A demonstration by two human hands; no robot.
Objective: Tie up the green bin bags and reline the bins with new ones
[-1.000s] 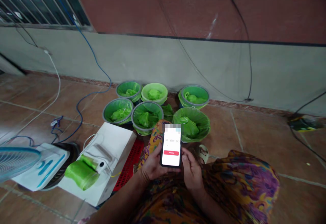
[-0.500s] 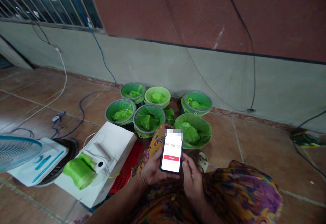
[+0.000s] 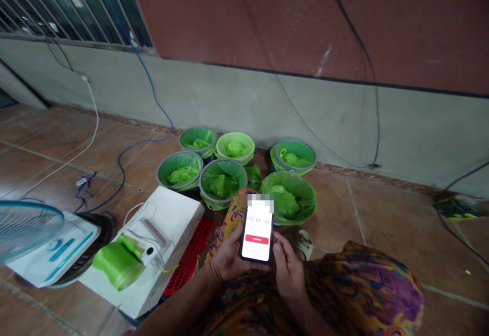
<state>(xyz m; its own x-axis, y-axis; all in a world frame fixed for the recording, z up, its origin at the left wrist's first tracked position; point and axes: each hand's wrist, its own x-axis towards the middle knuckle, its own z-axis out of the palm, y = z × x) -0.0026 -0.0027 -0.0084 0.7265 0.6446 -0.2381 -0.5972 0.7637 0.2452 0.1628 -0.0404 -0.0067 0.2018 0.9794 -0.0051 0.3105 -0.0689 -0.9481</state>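
The left hand (image 3: 227,258) has its grip clasped round the phone (image 3: 255,252), toward six o'clock; the right hand's (image 3: 289,265) grip I cannot tell. The screen (image 3: 257,230) shows zeros, seemingly unstarted; buckets (image 3: 223,166) toward eleven o'clock hold green bundles (image 3: 219,185)

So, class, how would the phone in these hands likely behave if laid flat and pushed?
The phone is probably stiff: its edges run straight. Its smooth-looking front may be slippery. Flat and rectangular, it would likely slide, not roll.
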